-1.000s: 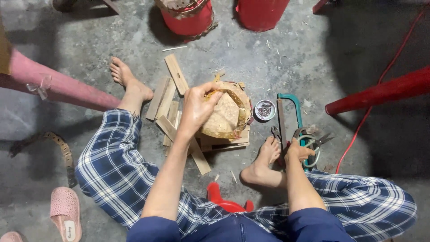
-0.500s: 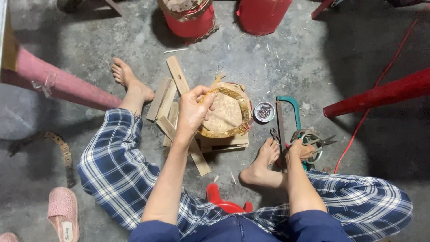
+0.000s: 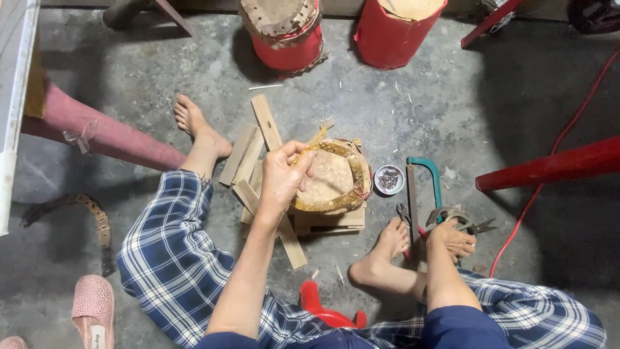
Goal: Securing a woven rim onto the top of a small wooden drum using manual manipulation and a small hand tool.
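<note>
My left hand (image 3: 282,178) grips the rim of a round tan drum-like piece with a gold-studded band (image 3: 332,181), which rests tilted on a pile of wooden strips (image 3: 261,165). My right hand (image 3: 452,238) lies on the floor over a cluster of metal tools, touching pliers or scissors (image 3: 460,218); whether it grips them I cannot tell. A teal-framed hacksaw (image 3: 423,178) lies just beyond that hand. A small round tin of nails (image 3: 389,179) sits between the drum piece and the saw. My bare feet (image 3: 387,249) flank the work.
Two red cylinders (image 3: 287,32) (image 3: 394,29) stand at the far edge. A red bar (image 3: 549,168) and a red cable (image 3: 549,194) cross the right side. A pink post (image 3: 103,132) lies left, a pink shoe (image 3: 93,310) near left, a red stool (image 3: 323,310) beneath me.
My left hand has shifted slightly on the drum piece's rim, and the piece has tilted a little. The right hand stays on the tools.
</note>
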